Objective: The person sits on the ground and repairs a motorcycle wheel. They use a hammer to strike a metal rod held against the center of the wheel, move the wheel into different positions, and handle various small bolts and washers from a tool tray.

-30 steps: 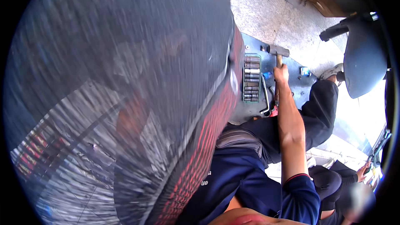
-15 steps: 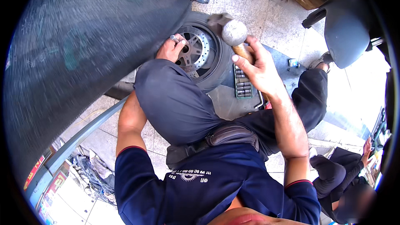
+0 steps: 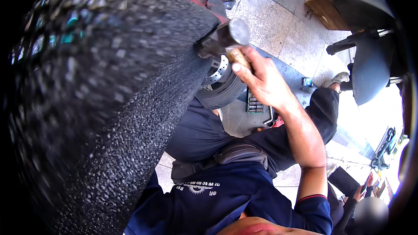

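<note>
My right hand [image 3: 265, 80] is closed round the wooden handle of a hammer [image 3: 238, 31], close under its heavy, rounded metal head. Below the hammer lies a wheel [image 3: 225, 91] with a black tyre. Part of its drilled brake disc [image 3: 214, 77] shows beside the hammer head. A large dark, speckled sheet-like surface [image 3: 130, 148], blurred by motion, covers the left side of the view. It hides my left hand, my left forearm and much of the wheel.
A socket set [image 3: 254, 105] in a green-edged case lies right of the wheel, with a bent wrench [image 3: 270, 115] nearby. Farther off are a small blue box [image 3: 307, 81], a wooden crate [image 3: 326, 6] and a grey vehicle part [image 3: 372, 67]. Another person's hands [image 3: 361, 191] show at lower right.
The dark surface has spread rightward in view, covering my left hand, which held a small metal piece at the wheel hub. The hammer has come lower and slightly left, still in my right hand.
</note>
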A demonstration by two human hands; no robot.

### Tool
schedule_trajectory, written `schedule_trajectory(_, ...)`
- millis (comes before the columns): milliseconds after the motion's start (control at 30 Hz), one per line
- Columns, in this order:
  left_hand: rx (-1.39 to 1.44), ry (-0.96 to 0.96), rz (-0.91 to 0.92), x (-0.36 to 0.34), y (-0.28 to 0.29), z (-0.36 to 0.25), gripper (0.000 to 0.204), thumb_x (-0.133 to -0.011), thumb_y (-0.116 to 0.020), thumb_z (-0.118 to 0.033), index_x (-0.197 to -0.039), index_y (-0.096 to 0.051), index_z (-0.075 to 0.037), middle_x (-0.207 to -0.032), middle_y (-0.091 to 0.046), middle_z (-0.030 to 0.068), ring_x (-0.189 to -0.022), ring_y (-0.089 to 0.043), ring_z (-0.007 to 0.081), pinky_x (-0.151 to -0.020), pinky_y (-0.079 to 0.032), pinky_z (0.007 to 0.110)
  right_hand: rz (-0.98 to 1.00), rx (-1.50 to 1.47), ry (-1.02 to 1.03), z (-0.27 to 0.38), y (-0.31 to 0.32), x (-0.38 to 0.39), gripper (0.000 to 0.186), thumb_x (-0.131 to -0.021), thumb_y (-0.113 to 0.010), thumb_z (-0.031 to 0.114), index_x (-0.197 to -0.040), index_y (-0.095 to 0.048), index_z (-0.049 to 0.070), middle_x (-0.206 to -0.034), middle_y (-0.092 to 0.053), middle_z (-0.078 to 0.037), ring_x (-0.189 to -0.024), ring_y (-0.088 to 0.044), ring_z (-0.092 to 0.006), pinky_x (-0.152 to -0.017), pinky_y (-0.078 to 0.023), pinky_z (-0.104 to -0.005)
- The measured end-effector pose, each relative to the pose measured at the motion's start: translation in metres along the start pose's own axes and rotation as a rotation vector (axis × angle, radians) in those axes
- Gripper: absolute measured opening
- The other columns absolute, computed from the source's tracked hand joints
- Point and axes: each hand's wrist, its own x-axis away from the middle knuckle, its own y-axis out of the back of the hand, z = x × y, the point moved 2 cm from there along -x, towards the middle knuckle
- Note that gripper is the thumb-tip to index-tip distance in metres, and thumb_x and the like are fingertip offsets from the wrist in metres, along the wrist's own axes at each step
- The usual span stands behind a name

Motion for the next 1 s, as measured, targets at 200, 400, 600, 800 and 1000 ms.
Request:
schedule_trajectory(200, 0.014, 0.003, -0.257, -0.033, 0.057, -0.019, 0.040, -0.105, -0.056, -0.034, -0.082, -0.066, -0.002, -0.063, -0.063, 0.0089, -0.057, -0.059, 0.0208, -0.059, -0.046, 0.036, 0.035, -0.065, -0.168, -0.064, -0.024, 0.022, 0.047, -0.103, -0.062, 0.037, -0.136, -0.054, 0.004, -0.086, -0.066, -0.014, -0.079, -0.064, -0.0266, -0.071, -0.051, -0.0409)
schedule_trajectory(400, -0.152, 0.066, -0.669, -0.108, 0.131, -0.027, 0.045, -0.105, -0.056, -0.037, -0.078, -0.065, -0.002, -0.055, -0.060, 0.0071, -0.047, -0.057, 0.0193, -0.052, -0.046, 0.035, 0.042, -0.098, -0.375, -0.095, -0.031, 0.033, 0.046, -0.103, -0.064, 0.038, -0.134, -0.057, 0.004, -0.089, -0.070, -0.017, -0.081, -0.068, -0.0254, -0.077, -0.052, -0.0393)
schedule_trajectory(600, -0.206, 0.184, -0.111, -0.005, 0.060, 0.012, 0.032, -0.104, -0.061, -0.027, -0.082, -0.064, -0.003, -0.066, -0.061, 0.0023, -0.048, -0.053, 0.0101, -0.045, -0.041, 0.030, 0.004, 0.028, -0.155, -0.088, -0.019, 0.019, 0.049, -0.101, -0.065, 0.037, -0.138, -0.054, 0.006, -0.087, -0.070, -0.021, -0.078, -0.071, -0.0362, -0.074, -0.053, -0.0441)
schedule_trajectory(800, -0.126, -0.145, 0.201, 0.009, 0.018, -0.031, 0.026, -0.103, -0.059, -0.018, -0.088, -0.066, 0.001, -0.066, -0.058, 0.0044, -0.051, -0.051, 0.0100, -0.050, -0.041, 0.029, -0.047, 0.010, -0.153, -0.087, -0.010, 0.008, 0.052, -0.100, -0.067, 0.035, -0.140, -0.052, 0.005, -0.101, -0.071, -0.023, -0.086, -0.071, -0.0349, -0.078, -0.053, -0.0440)
schedule_trajectory(1000, -0.414, -0.269, 0.027, -0.008, 0.045, -0.090, 0.023, -0.102, -0.060, -0.020, -0.102, -0.070, 0.001, -0.094, -0.072, 0.0133, -0.083, -0.069, 0.0211, -0.074, -0.053, 0.034, -0.037, 0.079, -0.287, -0.089, -0.002, 0.015, 0.053, -0.098, -0.071, 0.028, -0.139, -0.052, 0.001, -0.106, -0.073, -0.022, -0.096, -0.072, -0.0308, -0.087, -0.054, -0.0400)
